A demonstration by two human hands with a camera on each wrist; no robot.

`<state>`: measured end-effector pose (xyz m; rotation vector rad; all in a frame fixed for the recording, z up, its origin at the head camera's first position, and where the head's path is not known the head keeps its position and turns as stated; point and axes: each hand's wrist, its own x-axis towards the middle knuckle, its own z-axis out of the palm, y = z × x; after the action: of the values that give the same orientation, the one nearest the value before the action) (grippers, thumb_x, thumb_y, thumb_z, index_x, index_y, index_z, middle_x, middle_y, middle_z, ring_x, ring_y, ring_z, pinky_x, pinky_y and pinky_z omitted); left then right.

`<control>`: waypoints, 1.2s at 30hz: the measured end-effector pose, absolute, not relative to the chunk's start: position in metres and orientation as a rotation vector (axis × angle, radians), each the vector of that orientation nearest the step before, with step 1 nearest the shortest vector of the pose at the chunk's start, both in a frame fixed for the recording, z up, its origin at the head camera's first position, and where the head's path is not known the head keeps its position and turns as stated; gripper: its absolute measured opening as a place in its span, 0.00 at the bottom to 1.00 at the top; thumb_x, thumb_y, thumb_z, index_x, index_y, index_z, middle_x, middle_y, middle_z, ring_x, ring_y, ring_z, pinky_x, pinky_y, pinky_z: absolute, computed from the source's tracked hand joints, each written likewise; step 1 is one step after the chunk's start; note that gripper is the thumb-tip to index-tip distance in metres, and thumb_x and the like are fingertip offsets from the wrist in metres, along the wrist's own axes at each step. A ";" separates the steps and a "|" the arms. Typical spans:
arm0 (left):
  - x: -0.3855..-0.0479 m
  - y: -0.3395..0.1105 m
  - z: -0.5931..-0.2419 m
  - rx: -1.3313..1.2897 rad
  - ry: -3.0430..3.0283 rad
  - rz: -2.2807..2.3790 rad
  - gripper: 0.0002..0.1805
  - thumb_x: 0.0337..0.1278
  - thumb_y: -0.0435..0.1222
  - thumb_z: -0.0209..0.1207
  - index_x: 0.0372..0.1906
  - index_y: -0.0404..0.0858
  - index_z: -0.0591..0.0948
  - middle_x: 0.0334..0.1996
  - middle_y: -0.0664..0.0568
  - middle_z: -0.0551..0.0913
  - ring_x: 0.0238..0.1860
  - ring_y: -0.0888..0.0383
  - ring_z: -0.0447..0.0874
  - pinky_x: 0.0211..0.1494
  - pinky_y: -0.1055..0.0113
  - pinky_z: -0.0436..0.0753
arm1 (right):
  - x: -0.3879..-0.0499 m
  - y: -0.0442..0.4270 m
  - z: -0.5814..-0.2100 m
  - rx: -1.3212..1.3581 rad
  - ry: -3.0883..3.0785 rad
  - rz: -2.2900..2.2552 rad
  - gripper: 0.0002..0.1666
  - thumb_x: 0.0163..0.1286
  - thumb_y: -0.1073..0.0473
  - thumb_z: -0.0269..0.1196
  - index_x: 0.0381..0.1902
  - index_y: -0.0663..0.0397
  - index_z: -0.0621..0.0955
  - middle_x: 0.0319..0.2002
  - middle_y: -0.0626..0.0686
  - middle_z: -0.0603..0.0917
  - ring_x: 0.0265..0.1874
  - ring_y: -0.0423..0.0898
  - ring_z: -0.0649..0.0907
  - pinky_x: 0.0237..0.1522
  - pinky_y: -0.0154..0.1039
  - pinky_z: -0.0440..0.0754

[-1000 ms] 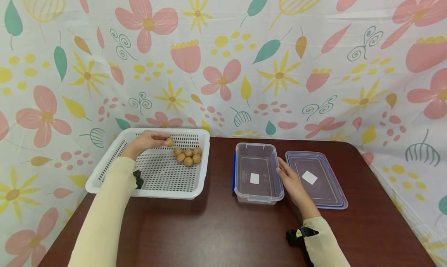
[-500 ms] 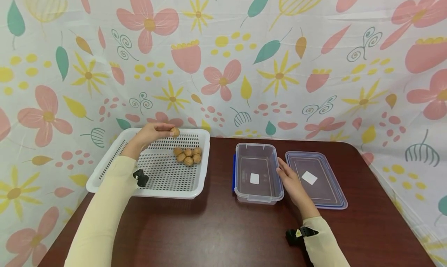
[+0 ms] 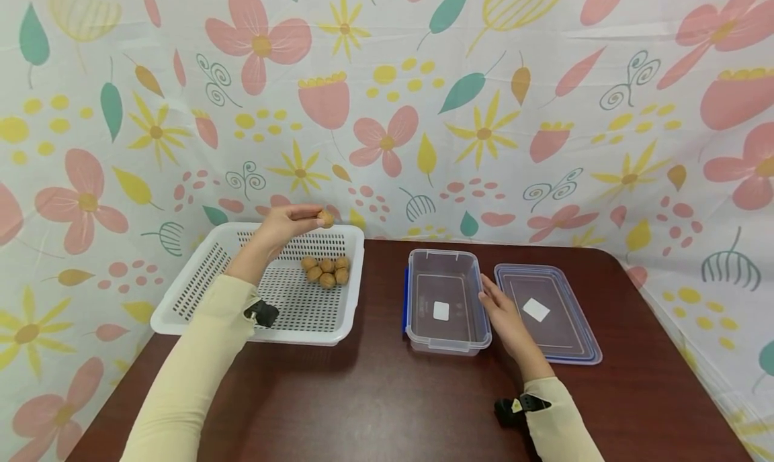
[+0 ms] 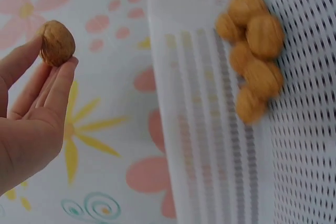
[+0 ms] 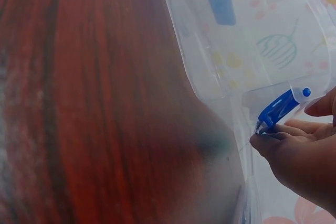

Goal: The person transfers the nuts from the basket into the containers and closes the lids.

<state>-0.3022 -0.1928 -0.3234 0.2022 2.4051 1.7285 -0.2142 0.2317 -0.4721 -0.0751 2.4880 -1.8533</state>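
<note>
Pinches one walnut (image 3: pixel 326 218) between thumb and fingertips of the left hand (image 3: pixel 279 228), fingers closed down to the width of the shell, left of centre in the frame. Rests the right hand (image 3: pixel 506 319), fingers fairly straight, along the right side of the plastic box (image 3: pixel 449 344), right of centre; touches close to a blue clip (image 5: pixel 278 109) in the right wrist view, with no firm grip to be made out.

Now holds the left hand higher and farther right than a moment ago, from over the inside of the basket (image 3: pixel 314 337) to about its far rim, walnut along with it; keeps the right hand in place at the box. Means, by judgement, one walnut lifted out and in mid-carry, with the box steadied meanwhile.

Farther out, at left of the frame, leaves a cluster of walnuts (image 3: pixel 327 281) in the white slotted basket, six in view, bunched toward its right end and mostly touching. Shows a white square patch (image 3: pixel 441 311) at the bottom of the clear box; cannot tell inside from underneath. Lies flat just right of the box, at right of the frame: a clear lid (image 3: pixel 571 324) with another white label (image 3: pixel 536 308). Beneath everything, dark reddish-brown table (image 3: pixel 375 408); behind, flower-printed cloth (image 3: pixel 387 72).
</note>
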 end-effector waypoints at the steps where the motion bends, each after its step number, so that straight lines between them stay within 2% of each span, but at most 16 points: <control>1: -0.300 -0.189 -0.323 0.209 2.396 1.749 0.29 0.61 0.40 0.63 0.66 0.37 0.72 0.64 0.45 0.74 0.66 0.50 0.68 0.70 0.56 0.64 | -0.214 0.231 -0.472 -0.072 2.488 -1.858 0.32 0.80 0.58 0.43 0.76 0.60 0.51 0.75 0.63 0.50 0.73 0.61 0.51 0.71 0.56 0.51; 7: -0.289 -0.165 -0.318 0.219 2.365 1.822 0.26 0.60 0.37 0.64 0.63 0.37 0.75 0.61 0.45 0.76 0.62 0.51 0.73 0.68 0.59 0.68 | -0.214 0.232 -0.471 -0.069 2.485 -1.859 0.32 0.80 0.58 0.43 0.76 0.59 0.51 0.75 0.62 0.50 0.73 0.60 0.51 0.71 0.56 0.51; 17: -0.278 -0.129 -0.315 0.265 2.338 1.837 0.25 0.61 0.39 0.64 0.63 0.39 0.76 0.61 0.46 0.77 0.62 0.52 0.74 0.66 0.59 0.70 | -0.213 0.233 -0.471 -0.069 2.472 -1.855 0.32 0.80 0.56 0.43 0.76 0.58 0.50 0.75 0.62 0.49 0.73 0.60 0.50 0.72 0.56 0.49; 23: -0.269 -0.106 -0.316 0.296 2.274 1.912 0.24 0.59 0.38 0.65 0.61 0.42 0.78 0.59 0.51 0.78 0.60 0.56 0.75 0.67 0.60 0.69 | -0.213 0.232 -0.470 -0.069 2.464 -1.863 0.32 0.80 0.56 0.42 0.76 0.57 0.49 0.75 0.61 0.49 0.73 0.60 0.50 0.72 0.56 0.49; 36: -0.252 -0.049 -0.333 0.382 2.063 2.047 0.22 0.58 0.28 0.63 0.58 0.32 0.78 0.56 0.42 0.80 0.56 0.53 0.80 0.61 0.64 0.75 | -0.213 0.231 -0.472 -0.048 2.477 -1.863 0.32 0.80 0.56 0.43 0.76 0.58 0.51 0.75 0.62 0.51 0.73 0.61 0.52 0.72 0.56 0.50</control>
<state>-0.2516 -0.0488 -0.3329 0.3820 2.0631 2.0475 -0.2133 0.2312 -0.4718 -0.0476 2.4774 -1.8626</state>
